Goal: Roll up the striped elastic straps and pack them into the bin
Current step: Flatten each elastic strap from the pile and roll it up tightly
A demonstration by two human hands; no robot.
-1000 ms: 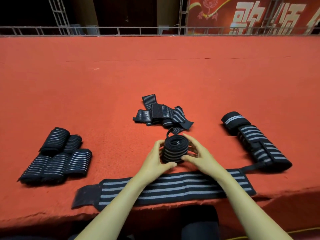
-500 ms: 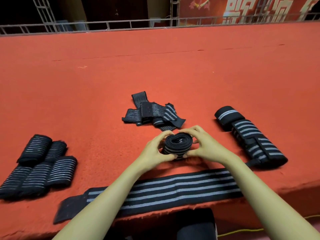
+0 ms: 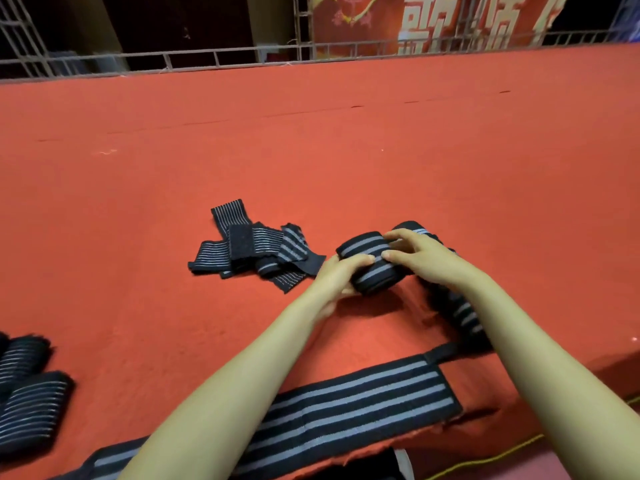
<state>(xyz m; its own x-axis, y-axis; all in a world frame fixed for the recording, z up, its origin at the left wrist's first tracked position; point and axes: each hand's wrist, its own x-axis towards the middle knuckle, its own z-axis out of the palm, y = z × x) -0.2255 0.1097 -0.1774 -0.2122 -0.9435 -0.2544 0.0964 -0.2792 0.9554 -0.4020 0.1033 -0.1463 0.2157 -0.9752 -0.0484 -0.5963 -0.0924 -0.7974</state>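
Head cam: L hand (image 3: 341,275) curled round the near end of rolled strap (image 3: 372,268). R hand (image 3: 420,259) grips its top, fingers bent, thumbs nearly meeting. Roll = black elastic w/ grey stripes, squat cylinder on its side, over red felt table (image 3: 311,150), just right of loose strap pile (image 3: 252,247). Flat strap (image 3: 349,407) lies along near edge.

Light's coming down from overhead, w/ the red carpet (image 3: 311,150) showing evenly bright & no glare on it. Bkgd past the railing (image 3: 214,60) is sinking into near-black, while the white characters on the banner (image 3: 450,26) are blowing out. A soft shadow's pooling on my side of the rolled strap (image 3: 363,245) that my left hand (image 3: 336,278) & right hand (image 3: 426,258) are gripping. Rolled bundles (image 3: 31,410) at the left edge are smearing w/ motion blur. My fingertips are looking slightly soft too. The railing's bending a little from wide-angle distortion.
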